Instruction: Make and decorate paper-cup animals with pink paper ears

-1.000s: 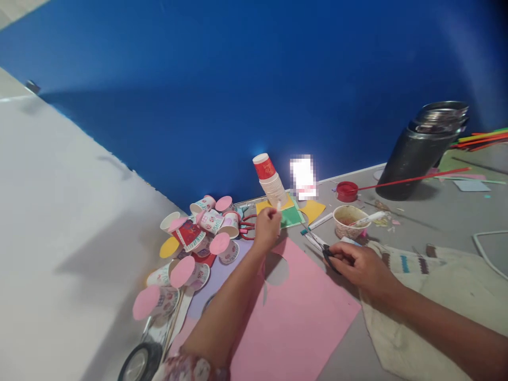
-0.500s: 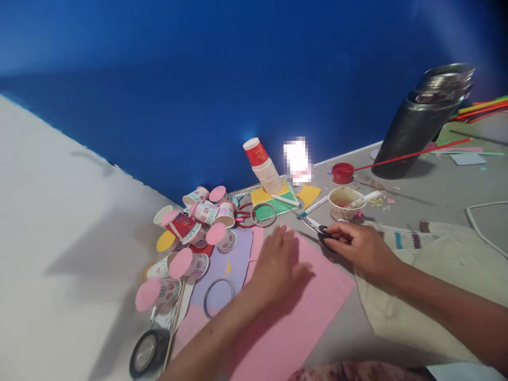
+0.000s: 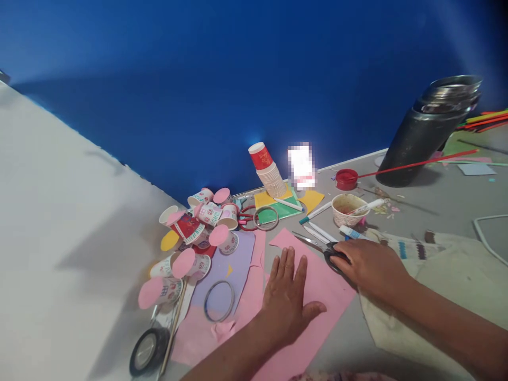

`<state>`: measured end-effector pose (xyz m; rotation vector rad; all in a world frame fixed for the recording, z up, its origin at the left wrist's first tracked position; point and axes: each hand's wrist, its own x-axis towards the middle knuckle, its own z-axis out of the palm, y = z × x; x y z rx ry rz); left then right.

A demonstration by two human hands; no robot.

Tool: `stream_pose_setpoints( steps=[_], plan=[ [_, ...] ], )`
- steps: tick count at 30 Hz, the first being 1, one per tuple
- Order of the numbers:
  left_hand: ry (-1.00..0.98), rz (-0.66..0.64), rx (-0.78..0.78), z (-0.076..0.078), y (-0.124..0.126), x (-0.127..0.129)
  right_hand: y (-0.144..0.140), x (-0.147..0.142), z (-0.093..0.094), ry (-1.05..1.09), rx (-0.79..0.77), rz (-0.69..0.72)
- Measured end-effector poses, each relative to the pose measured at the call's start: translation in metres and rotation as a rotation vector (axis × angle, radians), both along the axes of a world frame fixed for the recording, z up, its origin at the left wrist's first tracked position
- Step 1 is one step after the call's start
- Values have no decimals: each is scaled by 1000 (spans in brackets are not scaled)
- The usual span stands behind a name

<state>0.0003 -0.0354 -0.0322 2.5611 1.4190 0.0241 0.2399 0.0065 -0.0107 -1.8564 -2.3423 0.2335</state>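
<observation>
Compared with half a second ago, the left hand (image 3: 288, 299) has drawn nearer and now lies flat, fingers spread wide, palm down on the pink paper sheet (image 3: 317, 288); before, it hovered higher over the sheet's far edge. The right hand (image 3: 369, 264) has hardly moved and keeps its closed grip on the black handles of the scissors (image 3: 319, 247).

The pink paper sheet lies on the grey table (image 3: 436, 211), its long axis running from near left to far right, under the left hand and touching the right hand's fingers. The scissors lie just right of the left hand, at the sheet's far right edge. Their long axis runs left to right, with the blades pointing left and slightly far, away from the right hand; the blades look nearly closed.

To the left, a purple sheet (image 3: 234, 259) carries a metal ring (image 3: 219, 300). Farther left sits a heap of paper cups (image 3: 198, 233) capped with pink discs. A stack of cups (image 3: 269, 172) stands against the blue wall (image 3: 238, 79). A small bowl (image 3: 348, 209) sits far right of the scissors.
</observation>
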Motion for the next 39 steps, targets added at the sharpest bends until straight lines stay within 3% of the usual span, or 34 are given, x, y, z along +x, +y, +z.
stream_pose_setpoints(
  steps=[5,8,10,15,17,19,23,25,29,33,36,39],
  plan=[
    [-132,22,17,34,31,-10,-5,1,5,-78,-6,45],
    [-67,238,201,49,70,-19,-4,-1,5,-78,-32,28],
    [48,323,303,47,94,-23,-1,-2,4,-75,-37,8],
    [54,310,345,22,124,-30,7,1,2,-95,-57,-78],
    [25,302,363,21,122,-32,9,3,1,-83,-64,-113],
    [-22,288,376,30,113,-31,9,4,1,-57,-55,-121],
    [-151,169,342,60,74,-21,4,-1,0,-18,-25,-43],
    [-192,71,316,63,51,-13,2,-3,0,-53,-23,-32],
    [-196,-103,356,37,25,4,4,1,2,-142,-35,-89],
    [-172,-159,397,7,24,10,9,7,3,-118,2,-138],
    [-228,-158,421,-1,26,9,8,6,4,-26,47,-135],
    [-252,-183,417,-1,26,8,4,3,6,29,-20,-107]
  ],
)
